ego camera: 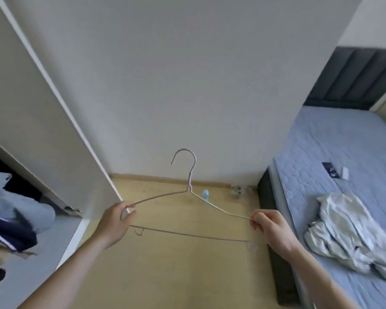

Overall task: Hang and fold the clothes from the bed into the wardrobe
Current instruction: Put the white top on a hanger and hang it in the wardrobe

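No words or numbers can be read anywhere; the small dark card (330,170) on the bed (321,139) is too blurry

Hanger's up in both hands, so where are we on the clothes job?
Done: folded clothes already sit in the wardrobe. In hand: the left hand and right hand pinch the ends of an empty wire hanger, hook up. Left: a crumpled pale garment lies on the bed, not yet on the hanger or hung.
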`<state>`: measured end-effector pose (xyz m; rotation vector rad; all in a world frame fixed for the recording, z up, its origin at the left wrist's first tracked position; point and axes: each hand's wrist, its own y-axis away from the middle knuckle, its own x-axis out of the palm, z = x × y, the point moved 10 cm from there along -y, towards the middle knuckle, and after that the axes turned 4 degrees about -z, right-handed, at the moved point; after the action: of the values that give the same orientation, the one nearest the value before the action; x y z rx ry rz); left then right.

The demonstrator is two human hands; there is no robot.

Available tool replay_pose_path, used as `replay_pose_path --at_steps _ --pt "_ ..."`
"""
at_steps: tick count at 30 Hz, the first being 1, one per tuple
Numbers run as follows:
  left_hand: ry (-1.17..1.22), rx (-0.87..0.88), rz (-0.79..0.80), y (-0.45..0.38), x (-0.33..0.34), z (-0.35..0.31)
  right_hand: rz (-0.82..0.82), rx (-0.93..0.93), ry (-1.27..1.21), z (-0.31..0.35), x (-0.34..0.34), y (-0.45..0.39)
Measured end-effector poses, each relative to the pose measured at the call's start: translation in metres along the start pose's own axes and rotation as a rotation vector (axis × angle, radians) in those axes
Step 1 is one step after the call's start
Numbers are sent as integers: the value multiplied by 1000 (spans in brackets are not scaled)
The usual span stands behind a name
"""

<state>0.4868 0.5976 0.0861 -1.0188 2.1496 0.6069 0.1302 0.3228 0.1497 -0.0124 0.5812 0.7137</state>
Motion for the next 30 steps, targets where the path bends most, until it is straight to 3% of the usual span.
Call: replay_pose_path --at_steps 3,10,18,25,30 --pt "83 0 137 6 86 -66 -113 38 -28 -56 -84 25" --pt "264 74 219 33 221 -212 -259 201 151 -183 -215 73" --pt "226 259 513 39 369 -349 -251 360 142 -279 -273 77" --pt "186 223 780 12 513 -424 -411 530 61 -353 -341 58" --pt "142 152 851 -11 604 -463 -543 621 102 -388 -400 52"
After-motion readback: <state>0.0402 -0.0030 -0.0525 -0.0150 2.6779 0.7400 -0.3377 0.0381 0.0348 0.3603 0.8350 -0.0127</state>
